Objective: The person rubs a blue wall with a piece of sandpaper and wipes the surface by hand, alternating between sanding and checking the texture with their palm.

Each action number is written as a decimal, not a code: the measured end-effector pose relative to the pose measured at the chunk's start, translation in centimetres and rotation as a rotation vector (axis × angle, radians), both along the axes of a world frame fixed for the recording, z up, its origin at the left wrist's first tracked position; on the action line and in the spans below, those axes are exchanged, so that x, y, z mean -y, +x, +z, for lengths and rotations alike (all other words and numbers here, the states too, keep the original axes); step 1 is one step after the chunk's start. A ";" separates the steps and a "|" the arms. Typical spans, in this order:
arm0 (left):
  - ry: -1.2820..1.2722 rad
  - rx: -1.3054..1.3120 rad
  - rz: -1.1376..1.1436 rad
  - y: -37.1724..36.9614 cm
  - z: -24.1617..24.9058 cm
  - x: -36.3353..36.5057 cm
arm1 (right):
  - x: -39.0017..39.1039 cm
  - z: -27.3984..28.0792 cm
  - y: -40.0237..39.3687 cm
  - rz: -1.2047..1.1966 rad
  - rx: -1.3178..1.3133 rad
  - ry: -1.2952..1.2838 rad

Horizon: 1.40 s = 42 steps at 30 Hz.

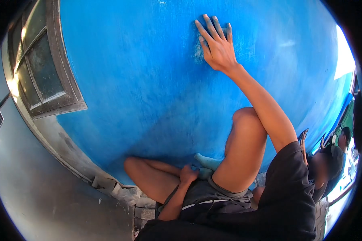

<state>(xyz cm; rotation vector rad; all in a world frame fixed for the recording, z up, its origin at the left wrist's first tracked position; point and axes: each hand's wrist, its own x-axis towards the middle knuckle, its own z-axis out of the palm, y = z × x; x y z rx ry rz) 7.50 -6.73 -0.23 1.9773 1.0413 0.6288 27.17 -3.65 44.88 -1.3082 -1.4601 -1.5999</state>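
Note:
My right hand (220,51) is raised flat against the blue wall (149,72), fingers spread, with dusty fingertips. Between its last two fingers shows the edge of a small grey-blue sheet (225,30), pressed to the wall under the hand. Pale scuff marks surround the fingers on the paint. Down in my lap, my left hand (188,174) is closed in a fist beside a teal sock (207,161). A bit of blue shows at its fingers, but I cannot tell what it holds.
At the left, a weathered window frame (66,102) is set in the wall beside a grey panel (60,180). Rubble and plastic scraps (126,195) lie at the wall's foot. Close on my right is a person in a dark cap (334,157), with another person (344,136) beyond.

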 end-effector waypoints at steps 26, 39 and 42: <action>-0.328 -0.027 -0.067 0.4 -0.7 -1.4 | -0.4 -0.1 -1.9 0.021 0.076 -0.086; -0.145 0.037 0.175 -1.1 0.6 -0.9 | -0.2 0.1 -2.0 0.015 0.064 -0.091; -0.171 0.015 0.187 -1.8 1.2 -0.9 | -0.2 -0.1 -1.8 0.018 0.062 -0.099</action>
